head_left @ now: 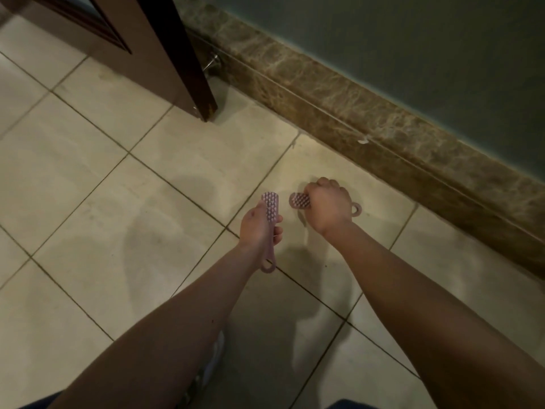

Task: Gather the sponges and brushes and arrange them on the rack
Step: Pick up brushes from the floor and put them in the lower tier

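Two pink brushes are both in hand above the tiled floor (118,202), on the near side of the marbled skirting (368,107). The left hand (257,227) is curled round the neck of the left brush (270,205), thumb along one edge and fingers wrapped on the other; its bristled head sticks up out of the fist toward the skirting, and the looped end of its handle hangs out below the wrist, away from the skirting. The right hand (328,206), nearer the skirting, is a closed fist, knuckles up, round the middle of the right brush (300,200). That brush lies roughly along the skirting: its bristled head pokes out on the thumb side, pointing at the left brush, and its handle loop shows past the little finger. The two brush heads are just beside each other, not touching. Whether the right brush touches the floor cannot be told. A dark door (153,39) stands ajar at the far end of the skirting, with a metal doorstop (213,62) behind it.
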